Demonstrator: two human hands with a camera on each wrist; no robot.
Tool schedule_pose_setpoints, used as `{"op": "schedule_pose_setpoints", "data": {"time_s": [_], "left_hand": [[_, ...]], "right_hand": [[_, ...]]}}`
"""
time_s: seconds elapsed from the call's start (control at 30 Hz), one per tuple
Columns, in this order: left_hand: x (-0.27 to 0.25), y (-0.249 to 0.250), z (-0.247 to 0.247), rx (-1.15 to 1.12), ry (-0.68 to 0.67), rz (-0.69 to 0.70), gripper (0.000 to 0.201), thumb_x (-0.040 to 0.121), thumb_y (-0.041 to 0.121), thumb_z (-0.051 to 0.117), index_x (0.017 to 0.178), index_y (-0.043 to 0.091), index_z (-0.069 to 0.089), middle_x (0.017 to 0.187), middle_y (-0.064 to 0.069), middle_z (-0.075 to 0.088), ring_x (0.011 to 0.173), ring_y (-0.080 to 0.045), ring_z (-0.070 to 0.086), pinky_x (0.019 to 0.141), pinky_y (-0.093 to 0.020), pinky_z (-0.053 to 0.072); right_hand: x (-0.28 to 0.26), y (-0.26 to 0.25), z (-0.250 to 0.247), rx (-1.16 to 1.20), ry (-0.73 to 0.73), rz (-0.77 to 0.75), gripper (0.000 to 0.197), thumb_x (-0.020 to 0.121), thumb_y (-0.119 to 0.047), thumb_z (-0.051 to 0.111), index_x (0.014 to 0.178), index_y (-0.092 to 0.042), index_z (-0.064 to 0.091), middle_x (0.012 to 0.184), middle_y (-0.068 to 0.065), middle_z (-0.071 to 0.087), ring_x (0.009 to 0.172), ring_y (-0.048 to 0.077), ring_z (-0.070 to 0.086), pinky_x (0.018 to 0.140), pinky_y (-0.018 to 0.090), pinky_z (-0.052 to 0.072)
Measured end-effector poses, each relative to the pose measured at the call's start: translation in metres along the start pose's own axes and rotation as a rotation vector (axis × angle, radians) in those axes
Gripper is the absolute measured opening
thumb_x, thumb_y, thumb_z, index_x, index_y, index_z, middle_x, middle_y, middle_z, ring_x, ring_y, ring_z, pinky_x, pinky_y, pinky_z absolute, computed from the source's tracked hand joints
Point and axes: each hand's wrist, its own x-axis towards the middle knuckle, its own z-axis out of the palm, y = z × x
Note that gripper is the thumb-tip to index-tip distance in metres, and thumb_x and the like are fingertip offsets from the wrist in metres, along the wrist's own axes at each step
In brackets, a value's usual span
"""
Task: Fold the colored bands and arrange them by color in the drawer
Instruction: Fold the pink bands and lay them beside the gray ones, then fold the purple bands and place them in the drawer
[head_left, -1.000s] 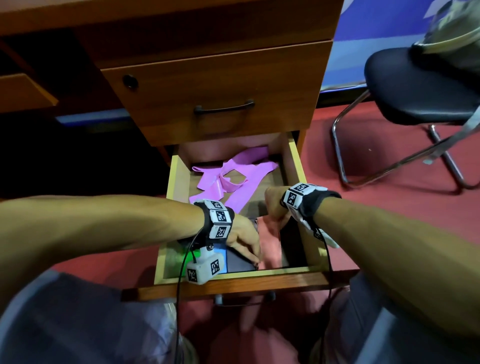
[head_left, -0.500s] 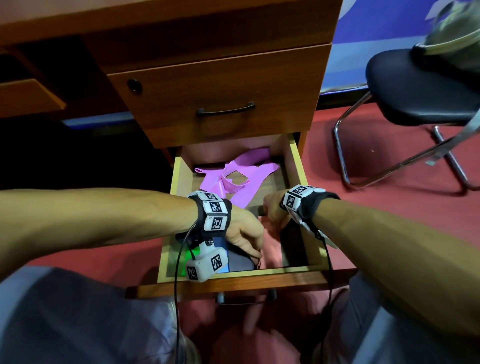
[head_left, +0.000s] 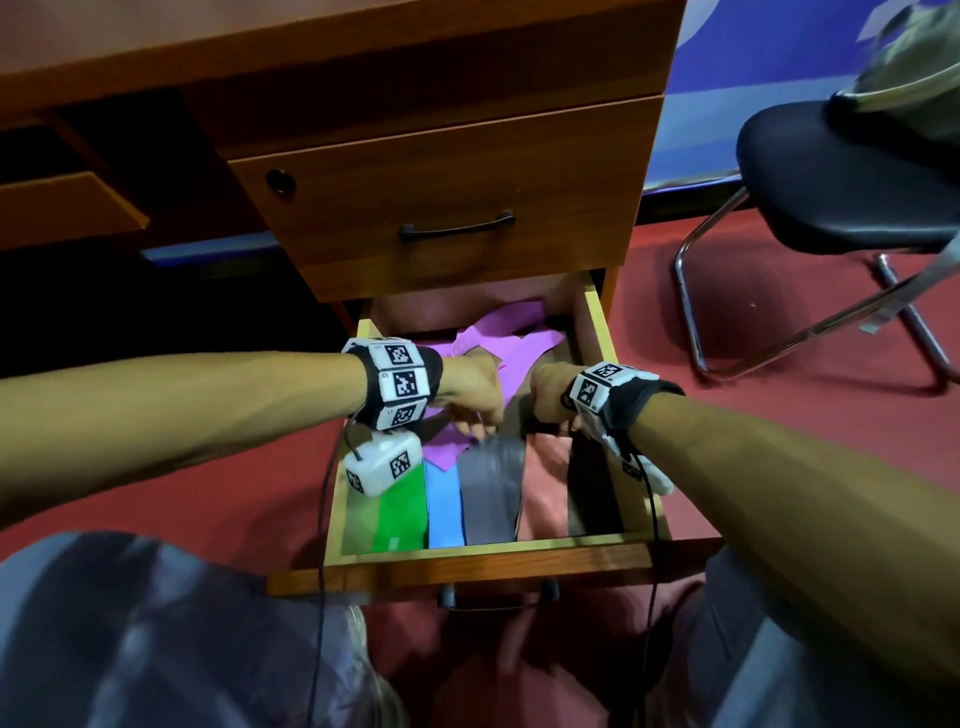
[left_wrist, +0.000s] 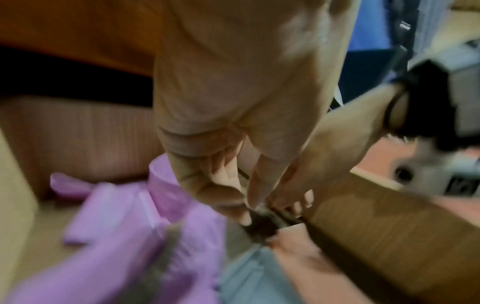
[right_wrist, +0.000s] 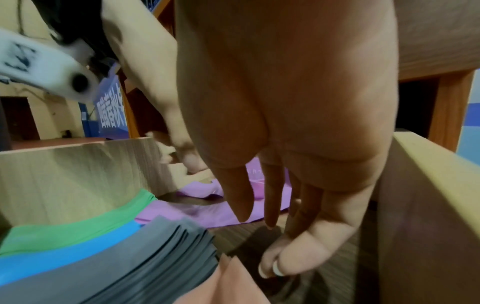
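Bands fill the open bottom drawer (head_left: 602, 332) of the wooden table, and both hands are down among them. The left hand (head_left: 470, 395) hangs over the middle of the drawer with its fingers curled downward; from its wrist camera the fingertips (left_wrist: 244, 218) seem to pinch a small dark end of something, though the blur keeps me from telling what it is. The right hand (head_left: 548, 395) sits just beside it, close to the drawer's right wall. Its fingers (right_wrist: 241, 201) point down fairly straight, the thumb tucked in lower, and I cannot tell whether it has hold of anything.

Below the hands, toward the drawer front, the folded bands lie side by side in strips: green band (head_left: 395, 514) at the left, then blue band (head_left: 444, 506), then grey band (head_left: 491, 488), whose layered edges show in the right wrist view, then a salmon-pink band (head_left: 545, 493), with a dark strip at the far right. Behind the hands a loose purple band (head_left: 498, 338) sprawls unfolded across the back of the drawer.

Above, the closed upper drawer (head_left: 452, 197) shows its dark handle and a keyhole. Off to the right, a black chair (head_left: 841, 187) on a metal frame stands on the red floor (head_left: 727, 395).
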Motion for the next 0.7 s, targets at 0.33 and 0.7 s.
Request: {"op": "schedule_pose_setpoints", "data": {"time_s": [0.33,0.7], "left_hand": [[0.049,-0.020,-0.015,0.765,0.370,0.306,0.025,0.092,0.027,0.069,0.107,0.010,0.057,0.117,-0.014,0.062,0.108,-0.035,0.062,0.077,-0.038,0.043],[-0.016,-0.015,-0.055,0.207,0.764,0.322,0.010,0.081,0.021,0.058,0.089,0.022,0.063,0.079,-0.002,0.069,0.078,-0.029,0.067,0.067,-0.035,0.050]], "right_hand": [[0.007,-0.004,-0.006,-0.029,0.093,-0.033,0.029,0.093,-0.009,0.055,0.071,-0.013,0.037,0.091,0.009,0.055,0.061,0.021,0.053,0.036,0.021,0.036],[0.008,-0.009,-0.005,0.073,0.090,-0.100,0.014,0.081,-0.015,0.073,0.077,-0.008,0.061,0.085,0.009,0.067,0.068,0.020,0.060,0.046,0.023,0.045]]}}
